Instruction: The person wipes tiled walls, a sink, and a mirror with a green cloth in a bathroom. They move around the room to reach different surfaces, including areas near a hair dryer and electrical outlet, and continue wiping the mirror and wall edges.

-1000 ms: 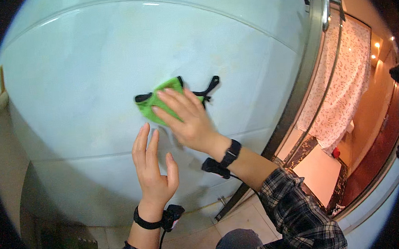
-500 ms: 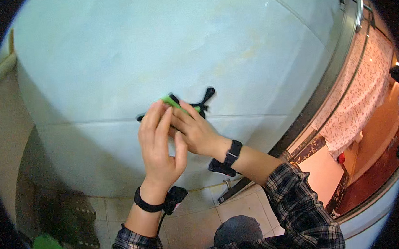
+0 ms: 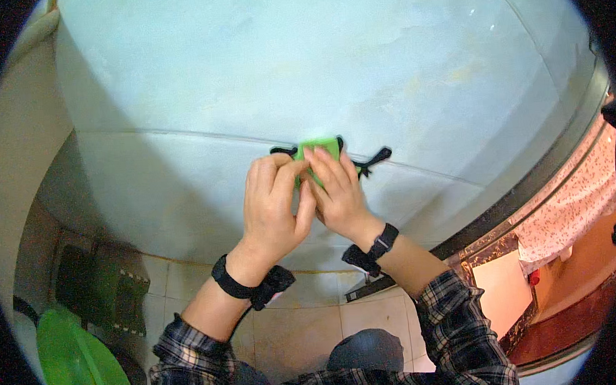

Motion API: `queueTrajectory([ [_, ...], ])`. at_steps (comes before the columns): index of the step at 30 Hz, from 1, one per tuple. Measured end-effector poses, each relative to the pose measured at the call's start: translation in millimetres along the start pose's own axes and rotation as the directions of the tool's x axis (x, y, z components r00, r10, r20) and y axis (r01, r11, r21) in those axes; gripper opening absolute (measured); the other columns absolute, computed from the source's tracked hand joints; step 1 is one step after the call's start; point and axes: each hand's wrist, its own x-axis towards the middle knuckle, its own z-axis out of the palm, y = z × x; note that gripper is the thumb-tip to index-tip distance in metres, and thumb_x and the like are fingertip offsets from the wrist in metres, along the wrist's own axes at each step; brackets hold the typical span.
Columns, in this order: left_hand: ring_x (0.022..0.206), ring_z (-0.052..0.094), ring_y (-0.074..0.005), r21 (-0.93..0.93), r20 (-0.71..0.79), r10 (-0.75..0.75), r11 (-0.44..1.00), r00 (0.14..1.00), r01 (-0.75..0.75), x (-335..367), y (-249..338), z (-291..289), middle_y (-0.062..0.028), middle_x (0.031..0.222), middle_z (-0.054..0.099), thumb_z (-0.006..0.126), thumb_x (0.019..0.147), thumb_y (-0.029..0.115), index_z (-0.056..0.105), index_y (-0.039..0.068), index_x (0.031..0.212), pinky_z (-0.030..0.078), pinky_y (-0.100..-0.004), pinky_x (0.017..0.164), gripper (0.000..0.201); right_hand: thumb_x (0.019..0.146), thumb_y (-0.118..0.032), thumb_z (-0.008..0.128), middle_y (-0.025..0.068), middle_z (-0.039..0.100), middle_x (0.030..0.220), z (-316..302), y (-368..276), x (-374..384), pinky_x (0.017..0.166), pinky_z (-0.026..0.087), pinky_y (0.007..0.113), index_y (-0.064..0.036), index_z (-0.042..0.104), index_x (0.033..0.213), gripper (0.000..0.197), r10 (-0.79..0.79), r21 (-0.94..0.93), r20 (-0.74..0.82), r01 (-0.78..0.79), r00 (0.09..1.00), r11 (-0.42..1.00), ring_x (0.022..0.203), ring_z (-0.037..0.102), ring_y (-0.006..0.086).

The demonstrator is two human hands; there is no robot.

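A flat, bright green piece [image 3: 319, 146] is against the pale tiled surface in front of me. It looks soft, but I cannot make out its kind. Narrow black parts [image 3: 374, 161] with rounded ends stick out on both sides of it. My left hand [image 3: 273, 202] has its fingers bent, thumb and forefinger pinching at the green piece's left edge. Across its front lie the fingers of my right hand [image 3: 340, 197], the thumb close to the left one. Both hands hide the lower part of the green piece. A black band with a small dark box sits on each wrist.
Pale marbled tiles [image 3: 258, 68] with thin joints fill the far side. To the right runs a dark metal frame [image 3: 493, 223], with a pink patterned cloth [image 3: 571, 222] beyond it. A green rounded object [image 3: 82, 361] stands at lower left, above the tiled floor [image 3: 295, 334].
The view has shifted, so the hands and green piece appear farther right. More of the green piece shows now, and my left fingers have gone from outstretched to bent at its edge.
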Motion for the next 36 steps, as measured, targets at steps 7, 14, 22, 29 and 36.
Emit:
queueTrajectory([
  [7, 0.094, 0.055, -0.0337, 0.162, 0.225, 0.116, 0.975, 0.968, -0.154, -12, -22, -37, -0.0182, 0.109, 0.055, 0.064, 0.072, -0.001, 0.051, -0.004, 0.130, 0.045, -0.0418, 0.081, 0.060, 0.091, -0.014, 0.051, 0.0093, 0.048, 0.145, 9, 2, 16, 0.113, 0.028, 0.044, -0.0051, 0.060, 0.124, 0.035, -0.006, 0.000, -0.009, 0.006, 1.000, 1.000, 0.137, 0.040, 0.0240],
  [14, 0.089, 0.053, -0.0328, 0.262, 0.301, -0.007, 0.962, 0.954, -0.076, -38, -42, -48, -0.0165, 0.103, 0.053, 0.064, 0.072, 0.001, 0.051, -0.005, 0.125, 0.045, -0.0407, 0.075, 0.055, 0.089, -0.010, 0.052, 0.0102, 0.049, 0.143, 43, -37, 26, 0.115, 0.027, 0.044, 0.0012, 0.058, 0.125, 0.038, 0.013, 0.176, 0.027, -0.018, 1.000, 0.984, 0.138, 0.040, 0.0263],
  [22, 0.115, 0.050, -0.0352, 0.423, 0.260, -0.020, 0.901, 0.965, -0.095, -56, -50, -76, -0.0187, 0.122, 0.052, 0.063, 0.071, 0.001, 0.054, -0.004, 0.125, 0.042, -0.0460, 0.093, 0.054, 0.089, -0.009, 0.054, 0.0096, 0.049, 0.143, 46, -47, 46, 0.113, 0.031, 0.043, -0.0001, 0.059, 0.123, 0.036, -0.184, 0.164, 0.088, 0.168, 0.979, 0.972, 0.135, 0.043, 0.0232],
  [29, 0.127, 0.042, -0.0400, 0.448, 0.094, -0.017, 0.894, 0.995, -0.027, -47, -61, -76, -0.0235, 0.137, 0.043, 0.067, 0.072, 0.002, 0.046, -0.005, 0.133, 0.037, -0.0488, 0.101, 0.065, 0.085, -0.010, 0.053, 0.0119, 0.048, 0.143, 55, -55, 77, 0.114, 0.028, 0.045, 0.0008, 0.059, 0.122, 0.039, -0.092, 0.152, -0.018, 0.094, 0.996, 0.984, 0.136, 0.041, 0.0260],
  [36, 0.123, 0.043, -0.0425, 0.395, 0.466, -0.274, 0.915, 0.841, 0.079, -141, -56, -49, -0.0256, 0.135, 0.043, 0.068, 0.071, 0.003, 0.044, -0.007, 0.133, 0.037, -0.0507, 0.101, 0.067, 0.086, -0.014, 0.053, 0.0124, 0.050, 0.142, 82, -58, -20, 0.116, 0.027, 0.039, 0.0040, 0.061, 0.121, 0.041, -0.452, 0.220, 0.363, 0.397, 0.815, 0.891, 0.135, 0.041, 0.0230],
])
